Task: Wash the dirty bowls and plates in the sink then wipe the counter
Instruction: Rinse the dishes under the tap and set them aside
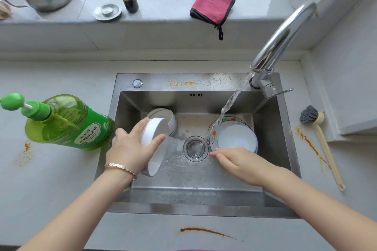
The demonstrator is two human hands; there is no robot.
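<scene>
Two hands — left (128, 149) grips a smooth white bowl (154, 130) (tilted), right (236, 162) loose-fingered over the steel sink (195, 177).

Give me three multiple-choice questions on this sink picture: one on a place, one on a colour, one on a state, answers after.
1. Where is the dish brush? A on the counter right of the sink; B inside the sink; C on the ledge.
2. The folded cloth is: A yellow; B white; C pink.
3. The tap is: A off; B running; C missing.
Answers: A, it lies beside the sink's right rim; C, pink with dark edging; B, water streams onto the plate.
</scene>
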